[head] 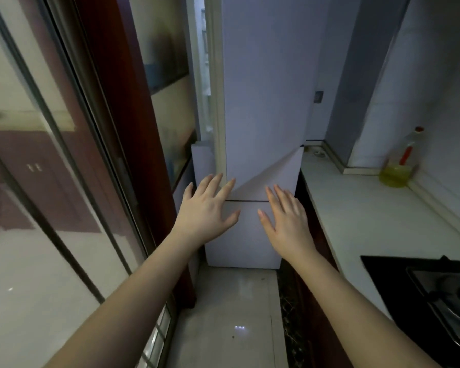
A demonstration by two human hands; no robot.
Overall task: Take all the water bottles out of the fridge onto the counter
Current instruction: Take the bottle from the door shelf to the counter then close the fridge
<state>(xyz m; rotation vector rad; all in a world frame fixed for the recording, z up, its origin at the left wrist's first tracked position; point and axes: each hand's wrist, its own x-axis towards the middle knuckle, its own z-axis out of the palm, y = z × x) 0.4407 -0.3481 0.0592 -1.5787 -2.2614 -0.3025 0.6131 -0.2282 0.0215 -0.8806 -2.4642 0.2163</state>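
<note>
A tall white fridge (266, 102) stands straight ahead at the end of a narrow kitchen aisle. Its upper door is swung partly open, with a thin strip of the inside showing at its left edge; the lower door (245, 235) is shut. No water bottles can be seen. My left hand (207, 208) and my right hand (287, 219) are both stretched out in front of the fridge near the seam between the doors, fingers spread, holding nothing. The white counter (361, 208) runs along the right.
A bottle of yellow oil (398, 163) with a red cap stands on the counter by the tiled wall. A black gas hob (436, 296) sits at the near right. A glass sliding door with a dark red frame (133, 144) lines the left. Pale floor tiles (237, 314) lie below.
</note>
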